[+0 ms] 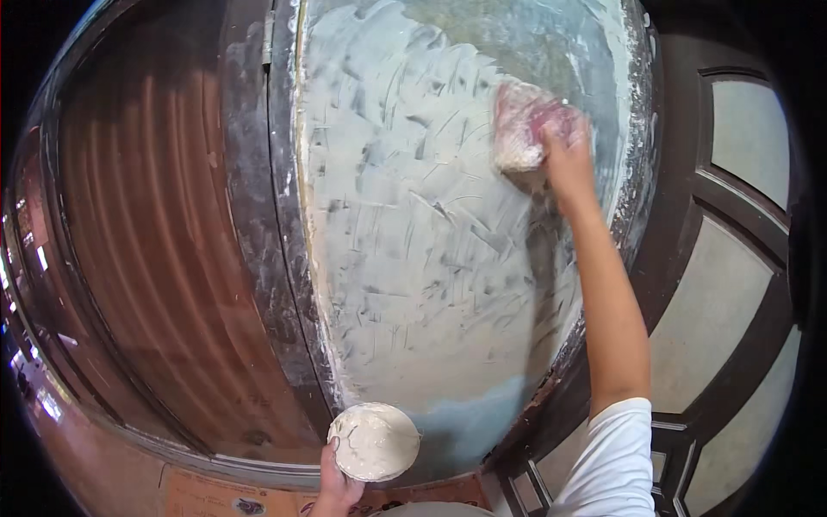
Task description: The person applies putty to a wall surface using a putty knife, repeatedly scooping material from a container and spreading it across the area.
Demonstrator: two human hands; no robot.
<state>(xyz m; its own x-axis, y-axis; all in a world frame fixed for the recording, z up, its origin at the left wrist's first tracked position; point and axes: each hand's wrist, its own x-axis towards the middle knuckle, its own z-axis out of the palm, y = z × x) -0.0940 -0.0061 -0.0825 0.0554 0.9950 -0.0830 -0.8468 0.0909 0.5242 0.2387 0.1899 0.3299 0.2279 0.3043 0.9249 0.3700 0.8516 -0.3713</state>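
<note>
My left hand (pixel 342 479) grips the rim of a round tub (pixel 417 437) at the lower middle. Off-white paste (pixel 375 441) fills it nearly to the top. At the upper right, my right hand (pixel 566 142) is closed around a pinkish, paste-smeared spreader (pixel 519 125), whose exact kind is blurred. The spreader lies against a tall panel (pixel 413 207) coated with rough, streaky white paste. Darker grey-green surface (pixel 525 34) shows along the panel's top, and a bluish patch (pixel 482 409) shows near its bottom.
Left of the panel runs a dark frame post (pixel 250 146) with a hinge, then a brown ribbed panel (pixel 146 250). On the right stands a dark-framed door (pixel 715 293) with pale insets. Printed brown cardboard (pixel 202 495) covers the floor below.
</note>
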